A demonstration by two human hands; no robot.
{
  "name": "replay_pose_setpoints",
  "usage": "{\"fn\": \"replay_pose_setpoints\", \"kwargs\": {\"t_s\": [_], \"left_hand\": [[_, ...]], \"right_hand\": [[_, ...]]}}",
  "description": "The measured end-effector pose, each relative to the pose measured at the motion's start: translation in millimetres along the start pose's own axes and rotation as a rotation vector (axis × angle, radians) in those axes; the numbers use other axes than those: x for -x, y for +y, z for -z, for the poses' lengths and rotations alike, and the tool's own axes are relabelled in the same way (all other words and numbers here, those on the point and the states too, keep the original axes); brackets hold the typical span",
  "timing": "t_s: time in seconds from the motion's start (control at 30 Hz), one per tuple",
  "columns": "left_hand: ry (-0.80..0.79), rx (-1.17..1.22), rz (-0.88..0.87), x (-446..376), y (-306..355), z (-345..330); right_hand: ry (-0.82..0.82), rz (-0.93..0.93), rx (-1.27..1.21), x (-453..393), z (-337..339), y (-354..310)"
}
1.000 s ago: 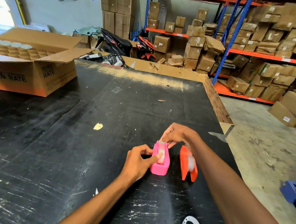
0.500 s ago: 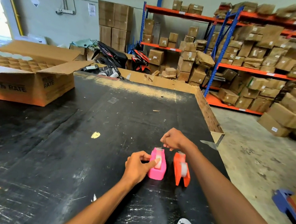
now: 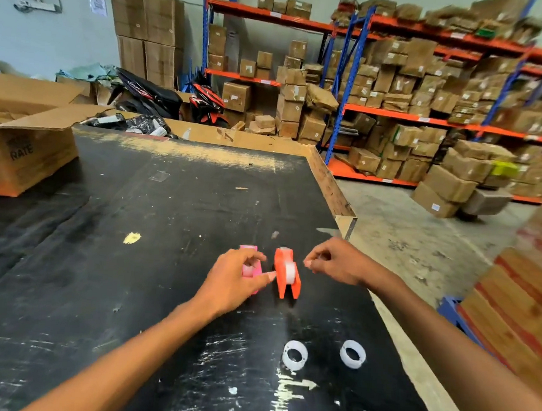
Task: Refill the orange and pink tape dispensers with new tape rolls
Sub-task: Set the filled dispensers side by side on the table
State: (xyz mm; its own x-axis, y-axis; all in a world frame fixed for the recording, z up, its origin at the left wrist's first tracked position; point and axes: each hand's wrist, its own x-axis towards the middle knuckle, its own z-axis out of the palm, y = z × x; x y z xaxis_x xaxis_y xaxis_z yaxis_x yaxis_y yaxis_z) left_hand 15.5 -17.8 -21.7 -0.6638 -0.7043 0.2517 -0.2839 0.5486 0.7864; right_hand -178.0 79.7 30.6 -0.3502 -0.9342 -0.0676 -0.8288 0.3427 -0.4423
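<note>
The pink tape dispenser (image 3: 248, 269) stands on the black table (image 3: 149, 270), mostly covered by my left hand (image 3: 235, 283), whose fingers are spread over it with the index tip reaching toward the orange one. The orange tape dispenser (image 3: 286, 274) stands upright just to the right, with a whitish roll showing in its slot. My right hand (image 3: 336, 264) hovers to the right of the orange dispenser, apart from it, thumb and fingertips pinched together with nothing visible between them. Two white empty rings (image 3: 285, 355) (image 3: 361, 356) lie on the table nearer to me.
An open cardboard box (image 3: 26, 156) sits at the table's far left. The table's right edge (image 3: 332, 184) drops to the concrete floor. A stack of orange-striped boards (image 3: 519, 303) and a blue object (image 3: 448, 311) stand at the right. Shelves of cartons fill the background.
My right hand left the pink dispenser's top and moved right, past the orange one. My left hand loosened and spread over the pink dispenser. The view tilted, showing both white rings.
</note>
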Motion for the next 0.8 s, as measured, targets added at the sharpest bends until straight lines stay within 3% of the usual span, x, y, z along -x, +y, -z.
{"fn": "replay_pose_setpoints", "kwargs": {"t_s": [0.17,0.33,0.5,0.8], "left_hand": [[-0.354,0.000,-0.054,24,15,-26],[-0.520,-0.162,-0.102,41,23,-41],[-0.544,-0.443,-0.192,47,21,-49],[-0.387,-0.369,-0.132,45,-15,-8]], "right_hand": [[-0.203,-0.086,0.134,61,-7,25],[-0.252,-0.191,0.176,97,-28,47],[-0.160,-0.171,0.161,109,-43,52],[-0.103,-0.019,0.068,70,-57,5]]}}
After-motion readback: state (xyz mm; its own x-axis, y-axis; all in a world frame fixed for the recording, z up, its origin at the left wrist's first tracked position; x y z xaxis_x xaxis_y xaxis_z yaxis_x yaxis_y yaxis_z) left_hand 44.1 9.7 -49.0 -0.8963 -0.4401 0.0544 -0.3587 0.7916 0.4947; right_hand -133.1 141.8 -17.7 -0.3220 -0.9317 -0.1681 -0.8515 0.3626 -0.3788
